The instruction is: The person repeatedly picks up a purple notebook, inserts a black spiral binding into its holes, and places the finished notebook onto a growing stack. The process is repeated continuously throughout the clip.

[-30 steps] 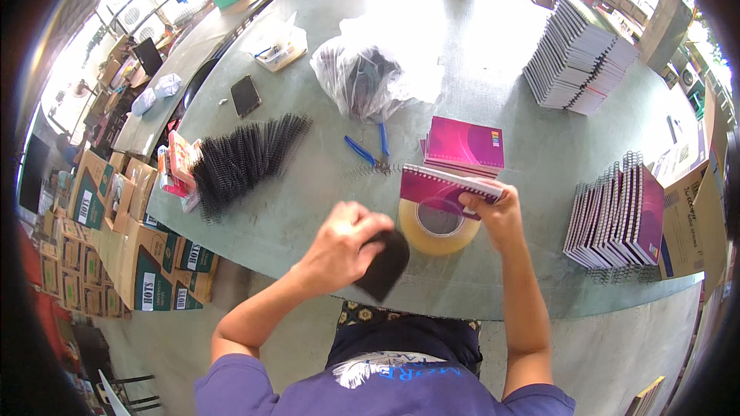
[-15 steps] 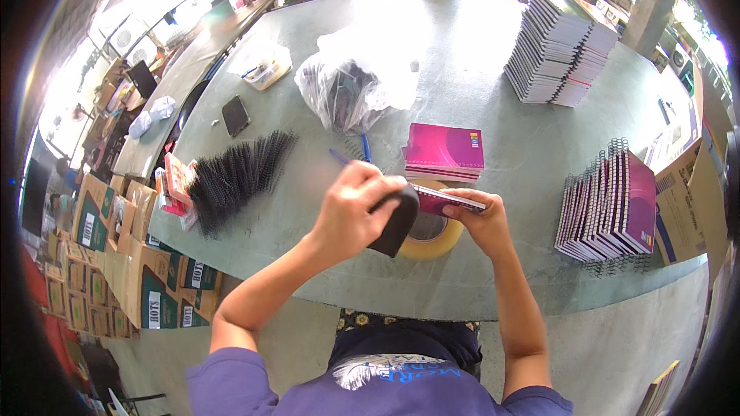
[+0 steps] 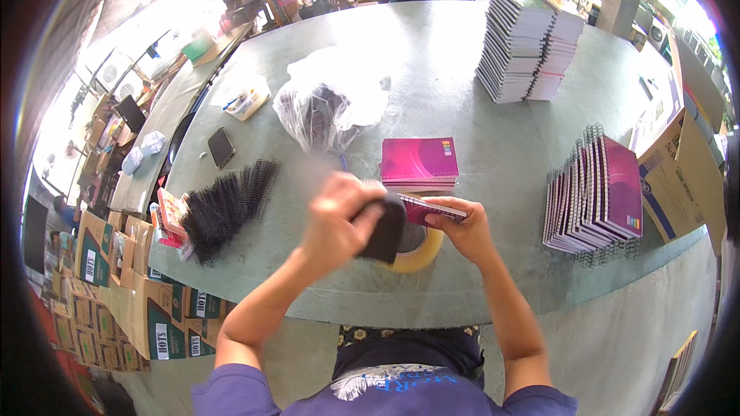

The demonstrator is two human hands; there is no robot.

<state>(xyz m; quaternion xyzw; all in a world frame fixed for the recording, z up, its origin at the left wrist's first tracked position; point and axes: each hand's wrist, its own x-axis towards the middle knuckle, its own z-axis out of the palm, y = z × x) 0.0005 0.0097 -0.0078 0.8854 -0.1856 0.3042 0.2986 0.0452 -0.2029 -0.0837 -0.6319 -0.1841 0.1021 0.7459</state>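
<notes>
My left hand grips a black spiral binding coil and presses it against the near edge of a magenta notebook. That notebook is held by my right hand above a roll of tan tape. Just beyond lies a small stack of magenta notebooks. The left hand is blurred with motion.
A pile of black coils lies at the left, a clear plastic bag of coils behind. Bound notebooks stand at the right, a tall stack of unbound ones at the back. A phone lies left; cardboard boxes flank the grey table.
My left hand brought the black coil up from the near table edge to the notebook's edge. My right hand kept hold of the notebook above the tape roll.
</notes>
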